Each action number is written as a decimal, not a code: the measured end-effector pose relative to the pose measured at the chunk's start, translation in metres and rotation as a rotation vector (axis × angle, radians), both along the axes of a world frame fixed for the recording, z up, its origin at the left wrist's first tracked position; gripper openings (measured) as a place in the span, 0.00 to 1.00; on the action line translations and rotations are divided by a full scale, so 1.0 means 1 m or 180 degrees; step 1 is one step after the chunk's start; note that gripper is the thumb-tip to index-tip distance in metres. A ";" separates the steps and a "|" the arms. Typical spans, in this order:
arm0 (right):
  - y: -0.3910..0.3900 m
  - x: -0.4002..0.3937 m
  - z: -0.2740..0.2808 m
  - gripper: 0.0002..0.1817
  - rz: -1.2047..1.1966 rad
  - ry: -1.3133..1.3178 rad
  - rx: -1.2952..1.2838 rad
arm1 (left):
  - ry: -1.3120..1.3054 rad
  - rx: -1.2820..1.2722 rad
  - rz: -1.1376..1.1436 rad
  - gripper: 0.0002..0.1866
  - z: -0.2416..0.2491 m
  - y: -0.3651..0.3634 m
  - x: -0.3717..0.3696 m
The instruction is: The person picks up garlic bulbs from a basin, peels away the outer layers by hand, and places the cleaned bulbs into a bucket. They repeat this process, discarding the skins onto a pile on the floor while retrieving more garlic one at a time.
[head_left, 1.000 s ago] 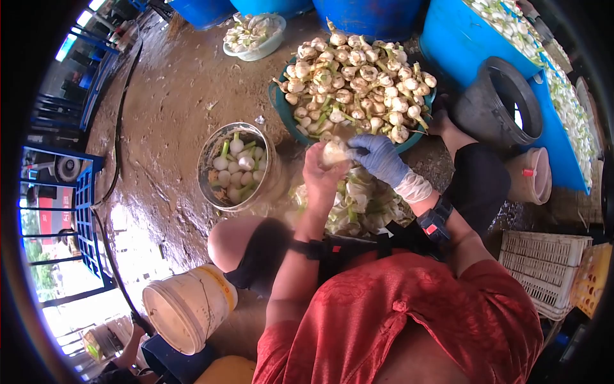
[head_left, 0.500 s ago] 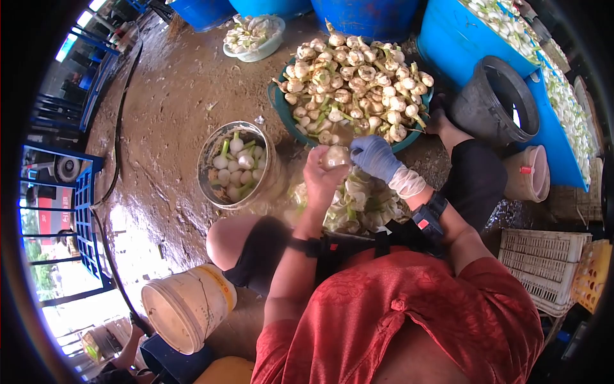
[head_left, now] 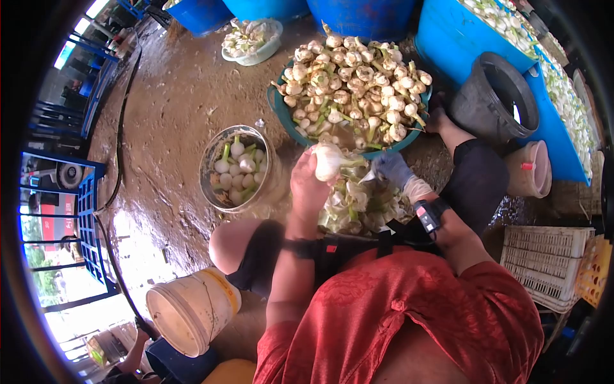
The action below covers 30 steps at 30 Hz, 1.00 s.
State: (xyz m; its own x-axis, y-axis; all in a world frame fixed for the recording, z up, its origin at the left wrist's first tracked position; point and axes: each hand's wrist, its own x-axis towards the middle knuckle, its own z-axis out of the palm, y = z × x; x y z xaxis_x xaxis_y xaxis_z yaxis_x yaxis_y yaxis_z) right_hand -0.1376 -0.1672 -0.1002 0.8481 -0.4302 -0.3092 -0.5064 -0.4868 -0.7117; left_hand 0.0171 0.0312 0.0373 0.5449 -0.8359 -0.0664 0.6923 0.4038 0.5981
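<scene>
A pale bulb with a short green stem (head_left: 328,161) is held in my bare left hand (head_left: 307,181), just in front of the big green tub (head_left: 279,110) heaped with soil-stained bulbs (head_left: 358,77). My right hand (head_left: 391,168), in a bluish glove, is closed to the right of the stem; what it grips is too small to make out. Below both hands lies a pile of peeled skins and leaves (head_left: 358,208). Left of my left hand stands a bucket (head_left: 269,179) holding peeled white bulbs (head_left: 240,168).
A pale basin (head_left: 272,48) of peelings stands at the back. Blue containers (head_left: 448,45) and a black bucket (head_left: 470,105) are at the upper right. A lidded white bucket (head_left: 185,307) lies lower left; white crates (head_left: 543,262) stand right. Another person's arm (head_left: 135,352) shows lower left.
The bulb in my left hand is turned so that its stem points right. My right hand has moved away from it, right and slightly down.
</scene>
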 end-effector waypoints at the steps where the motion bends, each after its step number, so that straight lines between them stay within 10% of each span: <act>1: 0.005 0.000 0.032 0.07 -0.0827 -0.0996 0.1615 | 0.0069 0.0018 0.0006 0.26 -0.002 0.000 -0.001; 5: 0.035 0.023 0.145 0.09 -0.0410 -0.2140 0.1085 | -0.0049 0.0407 0.0051 0.24 0.003 -0.009 -0.011; 8: 0.039 0.036 0.148 0.14 0.0550 -0.1687 -0.1037 | -0.0351 0.0834 -0.0107 0.20 -0.003 -0.009 -0.009; 14: 0.042 0.038 0.142 0.14 0.0741 -0.1207 -0.1463 | -0.0789 0.1281 -0.0343 0.25 -0.007 -0.005 -0.014; 27: 0.051 0.043 0.069 0.07 -0.0040 -0.1155 0.0029 | -0.1964 0.1994 -0.0168 0.28 -0.004 -0.004 -0.013; 30: 0.058 0.031 0.083 0.10 0.0855 -0.1332 -0.0221 | -0.2623 0.1544 -0.0631 0.31 -0.014 -0.001 -0.018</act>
